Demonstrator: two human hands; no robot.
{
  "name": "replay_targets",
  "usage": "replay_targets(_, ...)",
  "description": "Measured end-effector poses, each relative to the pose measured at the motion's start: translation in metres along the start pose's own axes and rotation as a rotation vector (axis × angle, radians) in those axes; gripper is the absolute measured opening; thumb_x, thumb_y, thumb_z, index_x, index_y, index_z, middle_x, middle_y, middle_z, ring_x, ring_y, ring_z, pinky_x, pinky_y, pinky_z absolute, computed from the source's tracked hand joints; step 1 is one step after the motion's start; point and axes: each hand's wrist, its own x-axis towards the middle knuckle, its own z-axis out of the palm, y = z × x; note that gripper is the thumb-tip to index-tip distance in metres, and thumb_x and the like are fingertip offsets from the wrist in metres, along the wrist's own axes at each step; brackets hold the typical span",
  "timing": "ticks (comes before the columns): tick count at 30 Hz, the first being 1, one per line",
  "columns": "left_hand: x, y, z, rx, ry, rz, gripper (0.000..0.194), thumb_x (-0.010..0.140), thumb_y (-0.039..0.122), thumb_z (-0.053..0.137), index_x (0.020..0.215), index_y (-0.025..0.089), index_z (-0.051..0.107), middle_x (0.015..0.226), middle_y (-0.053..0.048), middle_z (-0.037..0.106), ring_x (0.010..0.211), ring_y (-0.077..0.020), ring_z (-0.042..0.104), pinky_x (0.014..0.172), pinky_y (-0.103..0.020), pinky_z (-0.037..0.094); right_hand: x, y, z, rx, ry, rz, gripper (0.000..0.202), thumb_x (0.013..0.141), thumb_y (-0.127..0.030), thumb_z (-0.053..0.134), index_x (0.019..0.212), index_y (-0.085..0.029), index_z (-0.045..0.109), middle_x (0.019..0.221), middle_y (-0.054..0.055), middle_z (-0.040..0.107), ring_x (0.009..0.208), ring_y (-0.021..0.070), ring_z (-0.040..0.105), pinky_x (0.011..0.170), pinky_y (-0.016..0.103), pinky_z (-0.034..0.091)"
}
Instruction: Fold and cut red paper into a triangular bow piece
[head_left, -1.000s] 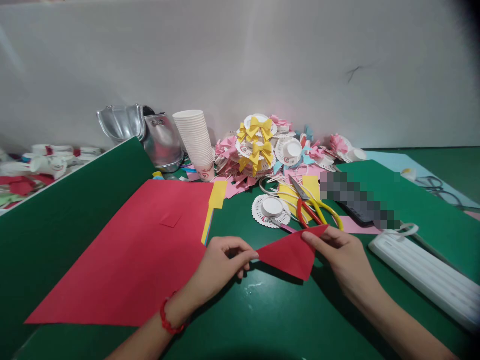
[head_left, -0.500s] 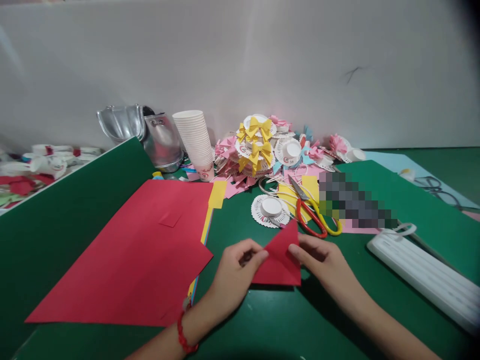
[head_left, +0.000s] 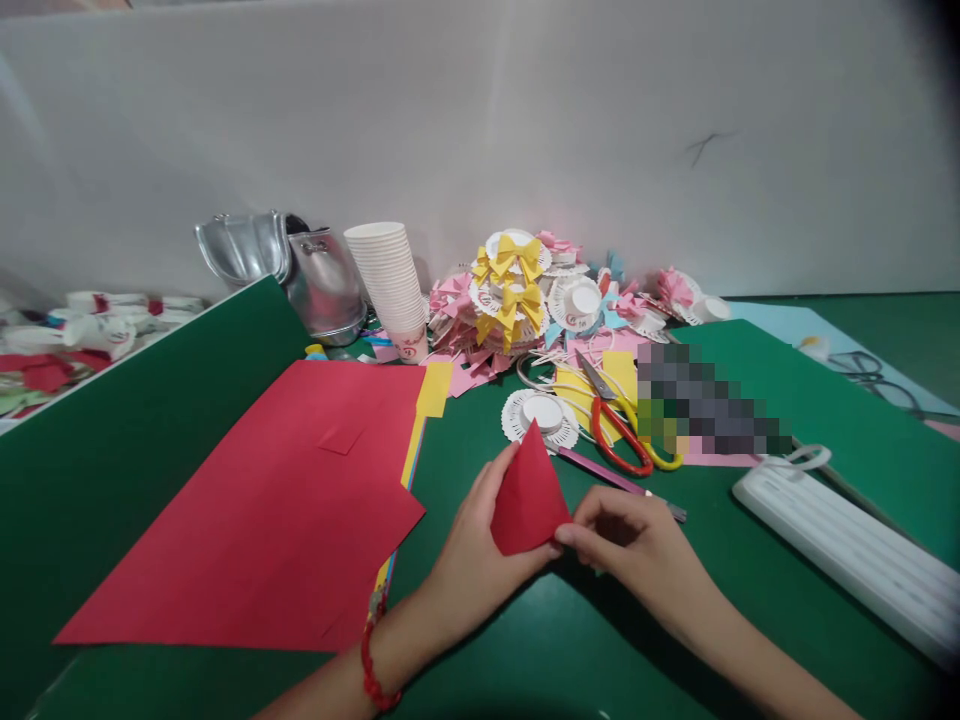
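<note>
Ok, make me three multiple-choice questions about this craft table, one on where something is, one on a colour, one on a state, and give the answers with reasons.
1. Where do the scissors lie?
A. beyond the hands, right of the white paper disc
B. on the big red sheet
C. inside the metal container

2. What colour is the folded paper held by the hands?
A. yellow
B. red
C. blue

3. How is the stack of paper cups standing?
A. lying on its side
C. crushed flat
B. nested, mouths up, leaning slightly

Answers:
1 A, the red and yellow handles rest on the green table just right of the disc.
2 B, the left hand and right hand pinch a red triangle.
3 B, the open rim shows on top.
</note>
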Motion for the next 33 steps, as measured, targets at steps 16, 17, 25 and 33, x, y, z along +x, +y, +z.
replay_targets(16, 0.012, -0.006, -0.018, -0.617, 0.166, -0.34, 0.032, 0.069, 0.025, 0.07, 0.097, 0.013, 0.061, 0.091, -0.009, 0.07, 0.089, -0.0235, 0.064, 0.084, -0.036, 0.047, 0.005, 0.012, -0.012, -0.244, 0.117, -0.343, 0.013, 0.078, -0.013, 0.046, 0.084, -0.02, 0.055, 0.077, 0.003, 0.063, 0.07, 0.0146, 0.061, 0.063, 0.026, 0.049)
replay_targets(17, 0.011, -0.005, -0.018, -0.62, 0.149, -0.333, 0.034, 0.069, 0.024, 0.07, 0.099, 0.013, 0.06, 0.093, -0.009, 0.069, 0.09, -0.0231, 0.063, 0.084, -0.036, 0.047, 0.005, 0.012, -0.013, -0.303, 0.11, -0.408, 0.021, 0.077, -0.01, 0.045, 0.089, -0.021, 0.059, 0.086, 0.005, 0.065, 0.078, 0.0157, 0.062, 0.069, 0.027, 0.05)
replay_targets(25, 0.011, 0.0, -0.023, -0.724, 0.011, -0.212, 0.06, 0.073, 0.018, 0.06, 0.127, 0.032, 0.04, 0.091, -0.002, 0.067, 0.073, -0.0169, 0.064, 0.064, -0.027, 0.049, 0.009, 0.012, -0.012, -0.2, 0.216, -0.377, 0.022, 0.066, -0.016, 0.058, 0.078, -0.026, 0.074, 0.083, 0.004, 0.072, 0.082, 0.0209, 0.066, 0.073, 0.031, 0.054)
replay_targets(33, 0.014, -0.009, -0.05, -0.339, -0.14, -0.048, 0.033, 0.064, 0.009, 0.062, 0.092, 0.022, 0.071, 0.097, -0.004, 0.069, 0.09, -0.0219, 0.062, 0.073, -0.027, 0.05, 0.01, 0.011, -0.013, 0.017, 0.126, -0.087, 0.028, 0.059, -0.017, 0.065, 0.085, -0.025, 0.074, 0.098, 0.006, 0.069, 0.098, 0.0242, 0.061, 0.078, 0.033, 0.053)
